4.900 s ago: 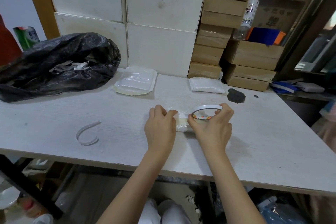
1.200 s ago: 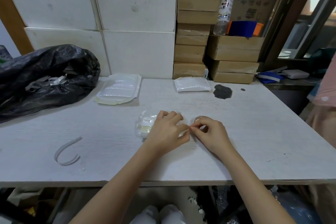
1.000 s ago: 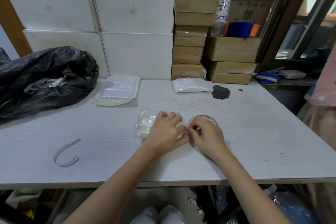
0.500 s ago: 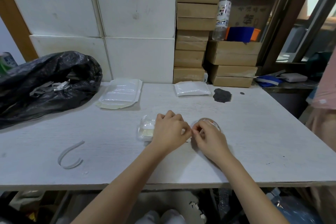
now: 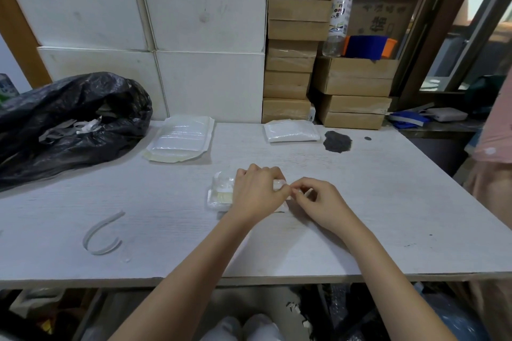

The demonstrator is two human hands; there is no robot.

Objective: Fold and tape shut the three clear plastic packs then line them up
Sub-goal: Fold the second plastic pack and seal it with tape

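In the middle of the white table lies a folded clear pack. My left hand lies over its right part with fingers curled round it. My right hand sits just to the right and pinches the tape where its fingertips meet my left thumb. The tape roll is almost wholly hidden under that hand. A second, flat pack lies at the back left. A third pack, folded, lies at the back middle in front of the boxes.
A black rubbish bag with paper strips fills the table's left. A curled white strip lies front left. A dark patch marks the table at back right. Stacked cardboard boxes and a bottle stand behind. A person in pink is at the right edge.
My right hand lowered the tape roll from the pack to the table beside it and now covers it. My left hand stayed on the folded pack. Both hands' fingertips have closed together.
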